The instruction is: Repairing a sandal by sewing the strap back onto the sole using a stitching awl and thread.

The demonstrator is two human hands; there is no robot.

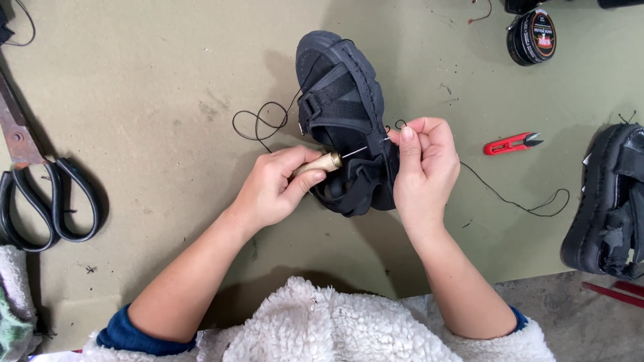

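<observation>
A black strapped sandal [341, 100] lies on the green work surface [154, 100], toe pointing away from me. My left hand [274, 188] grips a sewing awl [320, 163] by its wooden handle, the thin metal needle reaching right into the sandal's edge. My right hand [424, 161] rests against the sandal's right side and pinches black thread [401, 126] between thumb and fingers next to the needle tip. More black thread [258, 124] loops over the surface left of the sandal and trails off to the right.
Large black-handled scissors [47, 194] lie at the left edge. Red thread snips [511, 143] sit right of my hand. A round black polish tin [531, 37] stands at the top right. A second black sandal [610, 201] rests at the right edge.
</observation>
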